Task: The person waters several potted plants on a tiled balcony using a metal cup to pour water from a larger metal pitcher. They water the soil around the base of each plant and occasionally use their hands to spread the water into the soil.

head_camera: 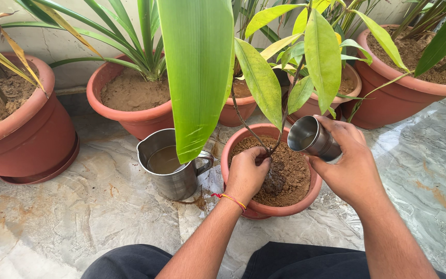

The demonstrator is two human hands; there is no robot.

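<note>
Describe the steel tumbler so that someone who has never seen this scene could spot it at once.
Start at the small terracotta pot of brown soil nearest the person. Above its right rim, the right hand holds the steel tumbler tipped sideways, mouth facing left. Unlike the larger steel jug standing left of the pot, it has no handle.

home terrace garden | terracotta pots [32,137] with plants | marble floor [78,222] | plastered wall [58,44]

Arms: bare, no sleeves
Left wrist: thin red-and-orange thread band [232,199]
Legs, below the hands: dark trousers [285,261]
</note>
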